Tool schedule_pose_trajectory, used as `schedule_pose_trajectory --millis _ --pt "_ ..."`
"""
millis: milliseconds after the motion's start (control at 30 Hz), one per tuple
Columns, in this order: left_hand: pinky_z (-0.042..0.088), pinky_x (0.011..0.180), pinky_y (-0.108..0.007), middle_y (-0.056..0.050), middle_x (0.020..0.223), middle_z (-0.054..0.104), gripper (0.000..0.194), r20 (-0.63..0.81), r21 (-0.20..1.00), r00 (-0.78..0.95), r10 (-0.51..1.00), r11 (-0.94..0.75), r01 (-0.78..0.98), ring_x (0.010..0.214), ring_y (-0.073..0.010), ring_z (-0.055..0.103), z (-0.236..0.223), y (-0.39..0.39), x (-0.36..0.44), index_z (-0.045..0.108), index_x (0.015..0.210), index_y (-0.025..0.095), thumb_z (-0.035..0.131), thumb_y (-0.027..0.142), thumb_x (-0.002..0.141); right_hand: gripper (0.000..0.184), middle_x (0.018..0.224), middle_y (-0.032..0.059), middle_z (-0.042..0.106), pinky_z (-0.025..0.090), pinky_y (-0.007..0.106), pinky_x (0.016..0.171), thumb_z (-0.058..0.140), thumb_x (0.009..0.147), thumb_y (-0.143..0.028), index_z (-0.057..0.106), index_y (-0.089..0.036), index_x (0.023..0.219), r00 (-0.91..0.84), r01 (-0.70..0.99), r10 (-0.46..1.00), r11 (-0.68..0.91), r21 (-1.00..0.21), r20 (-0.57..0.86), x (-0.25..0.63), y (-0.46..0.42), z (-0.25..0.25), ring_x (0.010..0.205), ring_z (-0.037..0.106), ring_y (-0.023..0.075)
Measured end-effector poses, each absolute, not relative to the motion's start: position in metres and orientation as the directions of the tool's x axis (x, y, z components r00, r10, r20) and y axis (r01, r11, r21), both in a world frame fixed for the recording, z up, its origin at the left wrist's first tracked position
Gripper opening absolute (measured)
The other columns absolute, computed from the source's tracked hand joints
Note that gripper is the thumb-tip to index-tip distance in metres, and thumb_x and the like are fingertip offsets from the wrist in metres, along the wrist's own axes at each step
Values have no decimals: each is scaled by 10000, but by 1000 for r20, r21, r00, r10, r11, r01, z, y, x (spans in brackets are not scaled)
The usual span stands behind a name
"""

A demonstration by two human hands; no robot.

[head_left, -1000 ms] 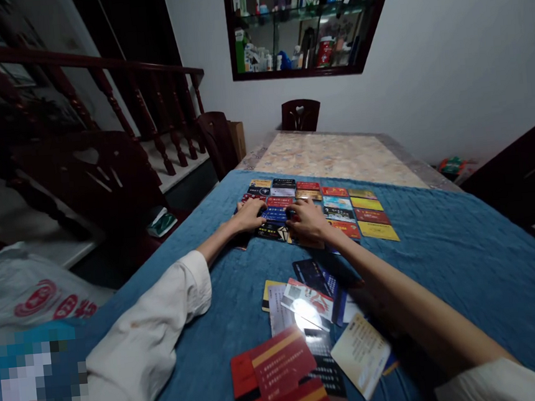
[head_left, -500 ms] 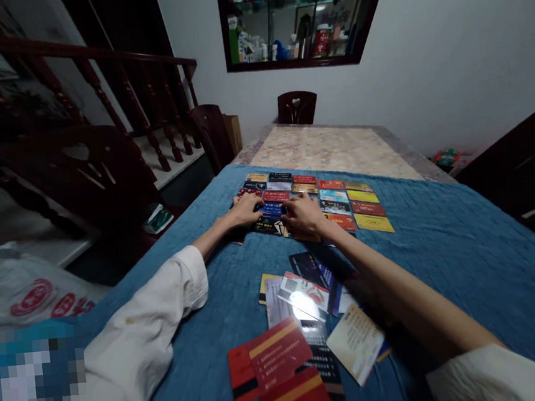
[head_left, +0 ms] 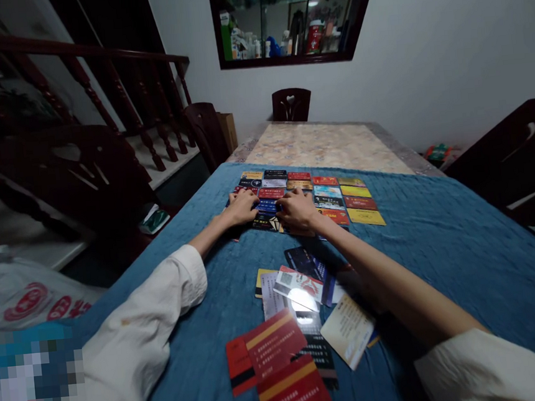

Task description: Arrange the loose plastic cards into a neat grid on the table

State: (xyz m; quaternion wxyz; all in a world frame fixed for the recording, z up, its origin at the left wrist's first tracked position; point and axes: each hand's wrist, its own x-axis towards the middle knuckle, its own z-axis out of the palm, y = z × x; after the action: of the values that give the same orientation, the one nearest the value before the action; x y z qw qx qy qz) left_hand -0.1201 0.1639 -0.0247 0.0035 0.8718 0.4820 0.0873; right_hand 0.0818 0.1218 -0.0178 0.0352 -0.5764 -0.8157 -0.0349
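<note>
Several plastic cards lie in a neat grid (head_left: pixel 337 195) on a blue quilted cloth (head_left: pixel 441 254). Both my hands rest on the grid's left part. My left hand (head_left: pixel 240 207) lies palm down, its fingers flat on the cards. My right hand (head_left: pixel 296 211) sits beside it, with fingers curled down onto a blue card (head_left: pixel 267 206) between the two hands. Whether either hand grips a card is hidden. A loose heap of cards (head_left: pixel 297 323) lies nearer to me, under my right forearm.
Beyond the cloth the patterned tabletop (head_left: pixel 328 148) runs to a dark chair (head_left: pixel 291 104). More dark chairs stand at left (head_left: pixel 83 179) and right (head_left: pixel 517 160). A wooden stair rail (head_left: pixel 96 59) and a wall cabinet (head_left: pixel 289 17) are behind. A white bag (head_left: pixel 27 296) sits lower left.
Both hands stay on the grid's left cards and have barely shifted. The camera tilted up a little, so everything sits slightly lower-left in view.
</note>
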Motion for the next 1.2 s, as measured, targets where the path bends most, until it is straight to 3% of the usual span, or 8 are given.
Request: schedule_pose_trajectory --millis 300,633,1200 --pt "333 979 -525 -120 1198 611 268 229 97 554 800 -585 805 1177 -328 473 -27 160 -124 687 1078 188 566 229 842 441 1339 131 590 381 482 897 496 923 -433 607 -257 1312 -338 941 930 339 21 147 88 117 -16 1237 393 357" --pt "289 1010 -527 -119 1205 612 281 270 109 627 731 -670 735 1190 -312 475 -17 121 -119 679 1102 184 570 209 844 406 1315 137 598 360 453 871 487 927 -405 640 -229 1259 -343 939 924 343 27 169 103 87 -7 1219 382 357" --pt "273 1031 -522 -114 1233 615 290 223 111 787 576 -817 566 1184 -293 477 -13 35 -110 649 1162 212 572 224 883 335 1226 115 645 293 459 915 480 951 -364 675 -250 1198 -417 905 877 425 18 237 131 16 -17 1183 398 325"
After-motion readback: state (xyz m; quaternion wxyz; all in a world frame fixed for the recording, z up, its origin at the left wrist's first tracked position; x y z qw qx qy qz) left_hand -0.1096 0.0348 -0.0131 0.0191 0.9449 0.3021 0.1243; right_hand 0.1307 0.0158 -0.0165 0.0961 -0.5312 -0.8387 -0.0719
